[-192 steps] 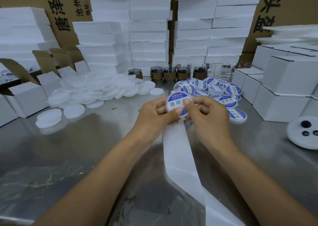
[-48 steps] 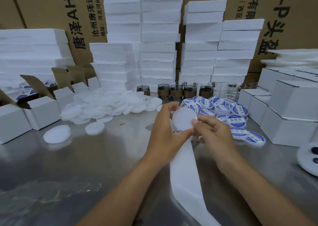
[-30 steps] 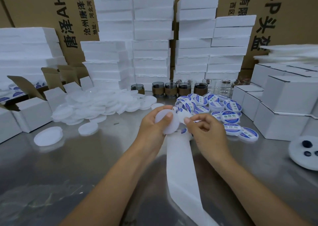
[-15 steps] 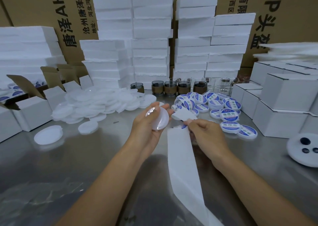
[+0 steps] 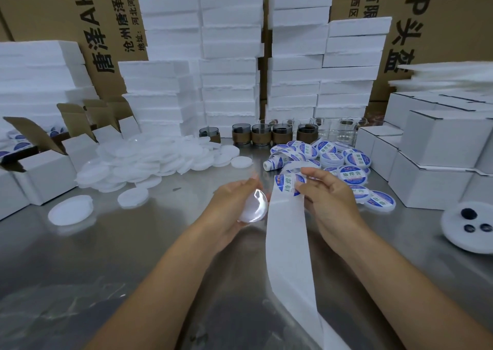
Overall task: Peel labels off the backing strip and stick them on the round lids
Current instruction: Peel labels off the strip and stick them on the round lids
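My left hand cups a plain round white lid, tilted on edge, above the steel table. Just to its right my right hand pinches the white backing strip near its top, where a round blue-and-white label sits on the strip. The bare strip hangs down toward me and off the frame's bottom. The strip's roll end lies on the table behind my hands. Whether the label's edge is lifted is unclear.
A heap of plain white lids lies at left; labelled lids pile at right. Foam slabs and cardboard cartons stand behind. White boxes flank both sides. Dark-banded glass jars line the back. A white disc with dark holes lies far right.
The previously labelled lid is gone from my hands and a plain one is in my left. My right hand has pulled the strip up, bringing a fresh label into view; my left hand lowered the lid.
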The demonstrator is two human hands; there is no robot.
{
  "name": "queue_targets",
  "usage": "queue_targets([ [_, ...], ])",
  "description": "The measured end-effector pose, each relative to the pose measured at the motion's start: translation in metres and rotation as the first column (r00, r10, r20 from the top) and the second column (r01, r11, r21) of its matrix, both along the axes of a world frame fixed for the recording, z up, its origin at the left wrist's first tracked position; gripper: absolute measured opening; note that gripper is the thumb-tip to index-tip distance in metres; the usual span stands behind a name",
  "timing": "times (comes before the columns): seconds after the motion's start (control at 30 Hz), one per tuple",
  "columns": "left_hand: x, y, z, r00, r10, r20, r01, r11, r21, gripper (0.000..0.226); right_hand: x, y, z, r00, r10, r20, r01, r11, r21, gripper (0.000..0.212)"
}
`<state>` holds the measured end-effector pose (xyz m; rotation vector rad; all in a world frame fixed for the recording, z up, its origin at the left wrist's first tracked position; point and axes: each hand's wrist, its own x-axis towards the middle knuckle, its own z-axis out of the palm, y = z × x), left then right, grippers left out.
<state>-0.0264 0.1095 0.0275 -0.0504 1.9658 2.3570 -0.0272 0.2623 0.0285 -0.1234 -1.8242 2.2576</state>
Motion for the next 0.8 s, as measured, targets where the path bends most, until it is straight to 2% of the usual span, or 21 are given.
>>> queue_targets([
  [0.13, 0.001, 0.004, -0.002, 0.998, -0.055, 0.003, 0.055, 0.994, -0.099, 0.027, 0.002, -0.001, -0.002, 0.994, 0.112, -0.017, -0.112, 0.993, 0.022, 0.031],
  [0.27, 0.003, 0.008, -0.002, 1.000, -0.008, -0.023, 0.004, 0.990, -0.143, 0.015, 0.002, -0.002, -0.004, 0.996, 0.083, -0.028, -0.073, 0.962, 0.262, 0.027],
  [0.33, 0.004, 0.008, -0.003, 0.999, 0.008, -0.048, -0.015, 0.987, -0.160, 0.006, 0.003, -0.003, -0.008, 0.992, 0.034, -0.121, 0.023, 0.895, 0.446, 0.022],
  [0.4, 0.005, 0.007, -0.004, 0.997, -0.002, -0.073, -0.010, 0.988, -0.154, 0.007, 0.007, -0.004, -0.012, 0.958, -0.017, -0.285, 0.206, 0.731, 0.650, 0.014],
  [0.47, 0.005, 0.008, -0.006, 0.995, -0.009, -0.096, -0.005, 0.989, -0.146, 0.011, 0.009, -0.005, -0.015, 0.913, -0.024, -0.408, 0.350, 0.561, 0.750, 0.012],
  [0.5, 0.005, 0.008, -0.006, 0.995, -0.005, -0.103, -0.011, 0.989, -0.151, 0.010, 0.009, -0.005, -0.015, 0.905, -0.024, -0.425, 0.375, 0.518, 0.769, 0.015],
  [0.6, 0.004, 0.009, -0.006, 0.993, -0.002, -0.118, -0.019, 0.985, -0.174, 0.009, 0.007, -0.002, -0.015, 0.911, -0.031, -0.412, 0.375, 0.481, 0.793, 0.022],
  [0.8, 0.005, 0.009, -0.007, 0.985, -0.053, -0.162, 0.013, 0.971, -0.237, 0.016, 0.006, -0.001, -0.016, 0.926, 0.074, -0.370, 0.306, 0.428, 0.850, 0.032],
])
